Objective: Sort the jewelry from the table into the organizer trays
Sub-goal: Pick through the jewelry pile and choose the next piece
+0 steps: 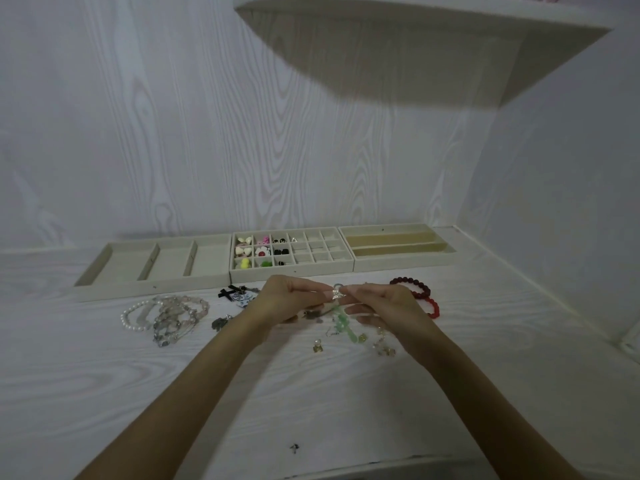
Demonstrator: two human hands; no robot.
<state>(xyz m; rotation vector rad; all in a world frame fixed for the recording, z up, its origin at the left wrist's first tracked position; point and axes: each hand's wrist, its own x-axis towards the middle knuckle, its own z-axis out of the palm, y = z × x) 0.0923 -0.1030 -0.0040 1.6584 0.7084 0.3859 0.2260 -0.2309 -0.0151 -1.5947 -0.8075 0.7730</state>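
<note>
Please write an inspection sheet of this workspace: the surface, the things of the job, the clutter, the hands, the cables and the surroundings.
Surface: white wood-grain table.
Job's things: three beige trays at the back; left tray and right tray hold nothing, grid tray holds small pieces in its left cells. Pale bead bracelets, red bead bracelet, green piece and earrings lie on the table.
Clutter: small dark speck near the front edge.
Hands: left hand and right hand pinch a small silver piece together.
Cables: nothing seen.
Surroundings: white panel walls, shelf overhead.

Both forearms are extended forward; the left hand (291, 297) and right hand (379, 301) are brought together, fingertips pinched.
</note>
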